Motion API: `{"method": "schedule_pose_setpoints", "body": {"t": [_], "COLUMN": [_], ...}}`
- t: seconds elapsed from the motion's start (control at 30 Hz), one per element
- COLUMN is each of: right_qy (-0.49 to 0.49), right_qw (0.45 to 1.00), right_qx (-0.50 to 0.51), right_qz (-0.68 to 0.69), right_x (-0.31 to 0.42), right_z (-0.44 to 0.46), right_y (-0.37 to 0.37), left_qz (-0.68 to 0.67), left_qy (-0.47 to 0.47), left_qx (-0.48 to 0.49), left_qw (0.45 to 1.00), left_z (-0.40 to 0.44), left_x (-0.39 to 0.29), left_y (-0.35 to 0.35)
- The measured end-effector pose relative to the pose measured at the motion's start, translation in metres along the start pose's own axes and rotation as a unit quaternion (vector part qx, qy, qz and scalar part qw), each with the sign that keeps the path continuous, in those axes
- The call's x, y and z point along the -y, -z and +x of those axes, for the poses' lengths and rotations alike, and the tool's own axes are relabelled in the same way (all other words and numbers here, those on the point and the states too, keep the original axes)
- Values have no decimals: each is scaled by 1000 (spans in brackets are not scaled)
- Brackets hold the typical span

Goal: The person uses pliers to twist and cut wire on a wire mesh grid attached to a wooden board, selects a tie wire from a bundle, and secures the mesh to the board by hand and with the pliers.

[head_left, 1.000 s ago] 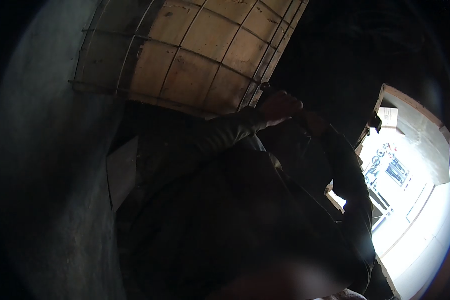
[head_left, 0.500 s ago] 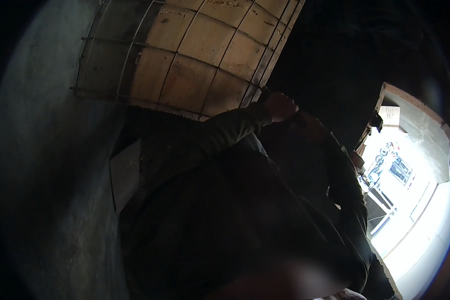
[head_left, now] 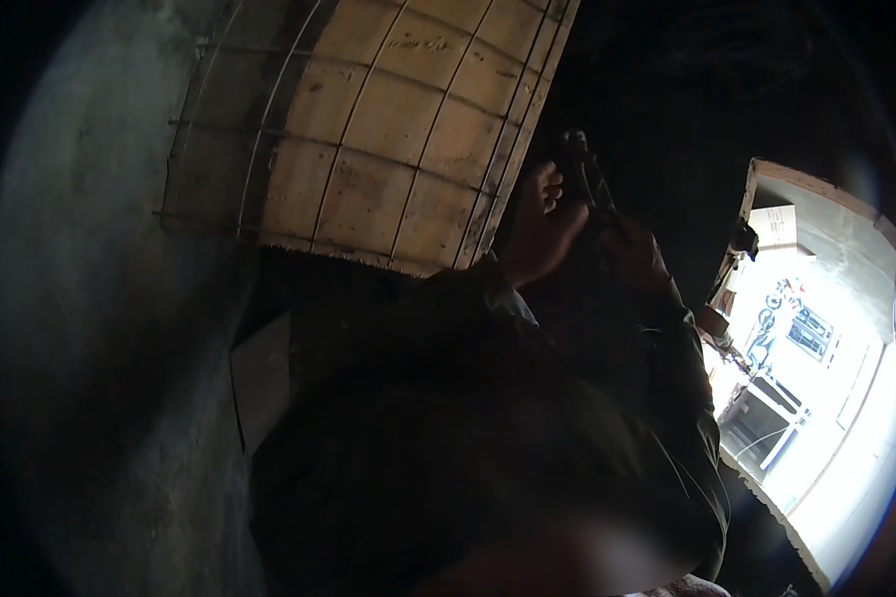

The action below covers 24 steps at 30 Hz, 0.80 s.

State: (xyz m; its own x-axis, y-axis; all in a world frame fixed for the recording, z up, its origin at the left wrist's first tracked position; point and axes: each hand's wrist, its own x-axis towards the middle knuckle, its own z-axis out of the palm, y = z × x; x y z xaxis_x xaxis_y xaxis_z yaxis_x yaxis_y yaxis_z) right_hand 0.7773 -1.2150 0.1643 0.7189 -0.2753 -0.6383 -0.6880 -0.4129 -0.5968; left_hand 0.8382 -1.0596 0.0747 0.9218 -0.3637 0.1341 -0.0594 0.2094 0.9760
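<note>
My left hand (head_left: 543, 234) is just right of the wire mesh (head_left: 418, 164), its fingers curled in and its thumb pointing toward the tool. Whatever lies within those fingers is too dark to make out. A dark metal tool like pincers (head_left: 589, 177) points up and away, with a rounded head and two long handles. My right hand (head_left: 639, 254) is closed around the lower end of its handles. The mesh of thin bars lies over a tan wooden panel (head_left: 373, 114), whose right edge is near my left hand.
A grey wall-like surface (head_left: 100, 328) runs down the left side. Below the mesh stands a pale flat piece (head_left: 261, 383). At the right, a bright opening (head_left: 831, 418) shows a motorcycle (head_left: 767, 318) and a carton (head_left: 775, 227). Deep shadow covers much of the middle.
My hands were close together at the tool; my left hand has turned and its fingers have come off the handles. The tool now shows more fully, and the mesh sits lower in view.
</note>
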Motion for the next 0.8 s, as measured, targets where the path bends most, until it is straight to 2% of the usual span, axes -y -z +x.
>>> {"method": "schedule_pose_setpoints", "body": {"t": [0.03,0.07,0.13,0.17,0.23,0.27,0.33,0.4,0.47,0.53,0.63,0.67,0.7,0.73,0.8], "right_qy": [7,18,97,100,326,331,209,194,181,246,286,295,234,167,223], "right_qw": [1000,999,985,985,915,914,965,968,968,945,909,901,892,873,859], "right_qx": [-19,-26,-25,-23,-68,-68,77,112,152,212,300,315,388,457,460], "right_qz": [-8,-9,-140,-138,-226,-224,-138,-111,-89,-35,-42,-44,-4,34,-2], "right_x": [6,11,19,21,27,35,62,72,74,72,74,73,75,77,85], "right_z": [4,9,18,24,37,40,40,50,64,83,116,130,145,155,167], "right_y": [-1,-3,-5,-6,-6,-2,10,15,18,20,35,42,52,61,73], "left_qz": [-186,-361,-358,-355,-318,-350,-414,-448,-434,-424,-392,-440,-486,-484,-487], "left_qy": [142,277,240,214,188,176,122,64,21,-11,-67,-53,-41,-74,-87], "left_qx": [-33,-61,-37,-16,-52,-64,-86,-113,-105,-111,-174,-177,-179,-151,-141], "left_qw": [972,888,901,910,928,918,898,885,895,899,901,879,854,859,857], "left_z": [15,29,51,59,71,78,89,96,98,101,101,100,99,100,101], "left_x": [2,3,0,0,1,0,3,0,-10,-13,-13,-14,-15,-13,-14], "left_y": [-2,-3,0,3,11,17,29,44,56,59,55,54,52,50,34]}}
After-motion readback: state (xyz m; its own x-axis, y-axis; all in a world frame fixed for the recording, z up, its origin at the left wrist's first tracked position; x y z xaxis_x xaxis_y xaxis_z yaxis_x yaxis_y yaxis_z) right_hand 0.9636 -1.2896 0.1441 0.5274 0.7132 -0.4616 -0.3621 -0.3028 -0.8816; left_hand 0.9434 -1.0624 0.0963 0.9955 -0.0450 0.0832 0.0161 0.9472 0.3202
